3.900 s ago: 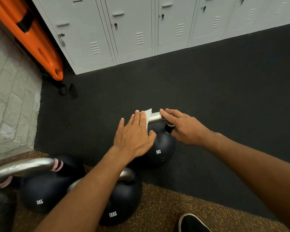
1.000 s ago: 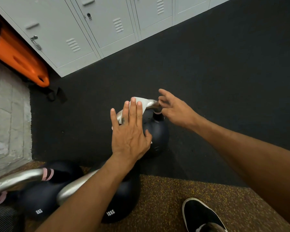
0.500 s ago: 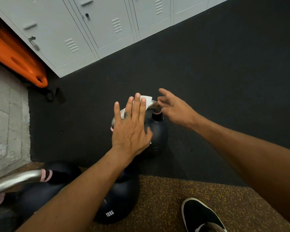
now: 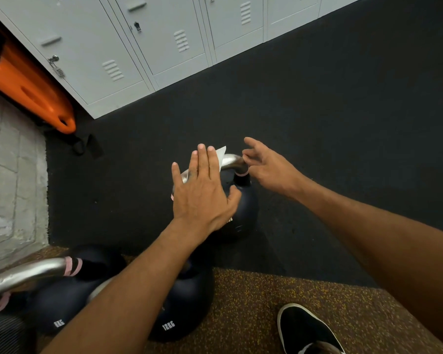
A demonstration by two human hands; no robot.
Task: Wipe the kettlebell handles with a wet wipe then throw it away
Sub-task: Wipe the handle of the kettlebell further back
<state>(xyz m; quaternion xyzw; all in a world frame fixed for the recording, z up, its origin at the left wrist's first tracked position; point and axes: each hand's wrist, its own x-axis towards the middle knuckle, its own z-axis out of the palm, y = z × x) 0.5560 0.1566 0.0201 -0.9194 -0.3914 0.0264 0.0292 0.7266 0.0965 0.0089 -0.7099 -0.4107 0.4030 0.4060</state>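
Subject kettlebell (image 4: 243, 210): black, upright on the dark floor mat (image 4: 330, 129), close to the mat's near edge and nearer its left edge than its right. Its steel handle (image 4: 232, 160) runs left to right, with a pink band at each end.

Wet wipe (image 4: 221, 155): white, draped over the handle. Only one corner shows, beyond the left fingertips. The rest lies under the palm.

Left hand (image 4: 202, 192): palm down, flat on the wipe and handle. The four fingers are straight and close together, pointing away from the person. The thumb is spread out to the right, over the kettlebell's body. The fingers are not curled round anything; the hand presses rather than grips. The forearm reaches in from the lower left.

Right hand (image 4: 269, 168): at the right end of the handle, fingers apart and loosely extended, the index pointing forward. The fingertips are at the steel beside the pink band; contact cannot be confirmed. It holds nothing. The forearm enters from the right edge.

Other items: a 12KG kettlebell (image 4: 189, 302) and another kettlebell (image 4: 54, 302) stand on the speckled flooring (image 4: 246, 302) near the left arm. A black shoe (image 4: 304, 330) rests at the bottom. Grey lockers (image 4: 138, 47) line the mat's far edge.
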